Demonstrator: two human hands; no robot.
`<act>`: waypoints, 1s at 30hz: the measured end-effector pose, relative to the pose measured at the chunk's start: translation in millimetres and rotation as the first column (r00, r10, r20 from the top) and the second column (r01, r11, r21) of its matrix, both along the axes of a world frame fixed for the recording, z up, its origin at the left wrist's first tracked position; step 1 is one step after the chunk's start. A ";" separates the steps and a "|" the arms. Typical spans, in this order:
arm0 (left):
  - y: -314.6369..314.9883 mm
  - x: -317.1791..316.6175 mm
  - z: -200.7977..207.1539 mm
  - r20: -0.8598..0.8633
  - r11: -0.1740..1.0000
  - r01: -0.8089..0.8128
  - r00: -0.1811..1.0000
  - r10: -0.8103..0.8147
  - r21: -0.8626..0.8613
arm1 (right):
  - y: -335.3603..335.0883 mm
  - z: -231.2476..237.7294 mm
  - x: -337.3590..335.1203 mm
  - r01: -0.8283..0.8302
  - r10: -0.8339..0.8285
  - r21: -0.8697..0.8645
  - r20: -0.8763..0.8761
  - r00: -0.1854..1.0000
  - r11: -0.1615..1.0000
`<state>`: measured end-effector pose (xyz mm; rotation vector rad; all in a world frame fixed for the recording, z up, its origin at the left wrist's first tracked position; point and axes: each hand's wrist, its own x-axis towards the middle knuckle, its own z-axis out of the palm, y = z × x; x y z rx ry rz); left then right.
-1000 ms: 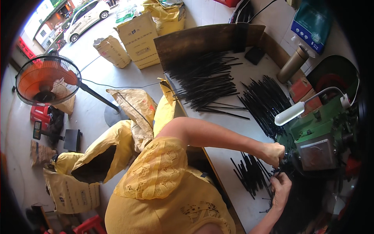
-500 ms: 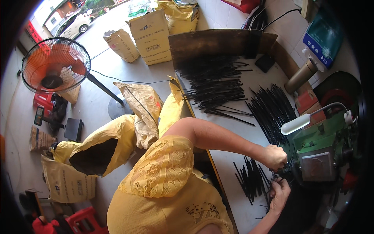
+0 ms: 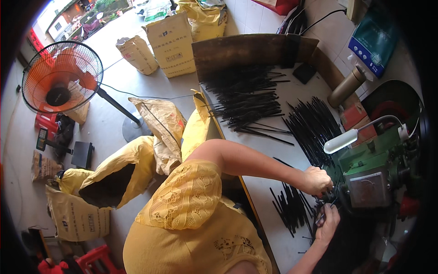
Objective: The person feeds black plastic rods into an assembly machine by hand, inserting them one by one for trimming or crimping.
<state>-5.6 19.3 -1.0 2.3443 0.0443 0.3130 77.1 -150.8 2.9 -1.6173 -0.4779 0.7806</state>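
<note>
My left hand point(image 3: 318, 181) is closed at the near side of a green bench machine point(image 3: 365, 169). Past its forearm pokes the end of a thin black strip point(image 3: 283, 162), in line with the fist; the arm hides the stretch between. Just below, my right hand point(image 3: 328, 222) is closed with fingers curled round a small dark piece point(image 3: 321, 220), too small to make out fully. The machine's working spot between both hands is mostly hidden by the fingers. A loose bunch of short black strips point(image 3: 292, 210) lies on the table left of my right hand.
Black strips point(image 3: 315, 130) lie fanned beyond my left arm, with a bigger heap point(image 3: 246, 98) against a brown board point(image 3: 237, 55). A white lamp point(image 3: 341, 141) reaches over the table beside a metal flask point(image 3: 346, 86). Paper sacks point(image 3: 157, 123) and a fan point(image 3: 64, 77) stand on the floor left.
A black strip's end now shows beyond my left forearm. My left hand's fingers have shifted at the machine, and my right hand has turned slightly. The white car outside is out of view.
</note>
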 end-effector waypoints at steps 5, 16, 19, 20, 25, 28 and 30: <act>-0.7 -0.5 1.9 0.020 0.999 0.010 1.000 -0.011 0.039 | -0.4 0.8 -0.6 0.021 -0.020 0.017 -0.042 0.999 1.000; -1.6 -2.4 6.2 -0.079 0.999 -0.037 0.996 0.038 0.011 | 4.2 -1.8 -0.3 0.033 -0.031 0.024 -0.092 0.995 0.999; -1.2 -4.5 7.6 -0.083 1.000 -0.025 0.996 0.024 -0.013 | 5.7 -1.2 -0.7 0.045 -0.042 0.024 -0.101 0.994 0.999; -1.2 -5.0 8.4 -0.088 0.999 -0.021 0.996 0.019 -0.026 | 5.8 -1.4 -0.5 0.050 -0.048 0.021 -0.102 0.994 0.999; 0.0 -8.0 7.4 -0.068 0.998 -0.006 0.998 0.003 -0.055 | 8.0 0.3 -1.0 0.044 -0.041 0.019 -0.099 0.994 0.999; -1.6 -4.1 4.9 -0.046 0.999 0.008 0.999 -0.009 -0.036 | 6.6 -1.0 0.2 0.059 -0.057 0.015 -0.106 0.993 0.998; -3.0 -3.5 5.0 -0.036 1.000 0.008 0.999 -0.009 -0.017 | 5.5 -2.5 1.6 0.061 -0.059 0.018 -0.109 0.992 0.998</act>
